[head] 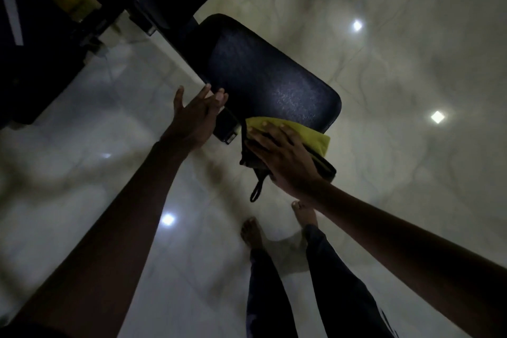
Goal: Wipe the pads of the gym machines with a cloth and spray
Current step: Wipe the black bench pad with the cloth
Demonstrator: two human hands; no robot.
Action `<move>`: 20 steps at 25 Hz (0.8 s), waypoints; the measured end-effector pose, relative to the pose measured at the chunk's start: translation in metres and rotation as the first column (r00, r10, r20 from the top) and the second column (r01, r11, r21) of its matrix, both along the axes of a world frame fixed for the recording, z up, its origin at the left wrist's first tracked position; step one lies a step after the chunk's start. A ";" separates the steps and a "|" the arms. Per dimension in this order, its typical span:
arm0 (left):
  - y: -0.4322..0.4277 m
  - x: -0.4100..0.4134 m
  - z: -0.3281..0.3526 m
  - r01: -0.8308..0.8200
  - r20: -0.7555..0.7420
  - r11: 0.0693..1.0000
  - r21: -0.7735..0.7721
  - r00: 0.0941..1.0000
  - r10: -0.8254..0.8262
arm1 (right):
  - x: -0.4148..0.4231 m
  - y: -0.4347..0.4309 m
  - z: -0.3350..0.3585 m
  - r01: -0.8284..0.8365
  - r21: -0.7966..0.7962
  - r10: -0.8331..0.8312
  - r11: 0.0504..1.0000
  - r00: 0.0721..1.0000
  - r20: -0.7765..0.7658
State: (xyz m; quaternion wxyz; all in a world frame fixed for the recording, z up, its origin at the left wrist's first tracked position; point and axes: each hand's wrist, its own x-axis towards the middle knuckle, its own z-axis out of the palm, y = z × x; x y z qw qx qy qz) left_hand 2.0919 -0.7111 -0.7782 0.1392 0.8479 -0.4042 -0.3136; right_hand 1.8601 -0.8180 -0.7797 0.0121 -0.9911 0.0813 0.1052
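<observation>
Pale shiny floor tiles (411, 63) lie under my bare feet (252, 230) at bottom centre. Above them my right hand (282, 156) presses flat on the yellow cloth (315, 134) at the near edge of the dark pad (269, 74) in mid-frame — the wiping step, I judge. My left hand (194, 115), apart, fingers straight, touches the pad's left side. Next, I should push the cloth toward its far end.

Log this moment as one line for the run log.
step: wiping pad | right hand: pressing yellow cloth flat on near end of dark textured pad | left hand: fingers straight, touching pad's side edge
</observation>
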 end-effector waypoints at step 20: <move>-0.013 -0.036 0.002 0.005 0.117 0.999 0.043 0.993 -0.010 | -0.009 0.026 -0.024 0.213 0.154 -0.242 0.965 0.948 0.208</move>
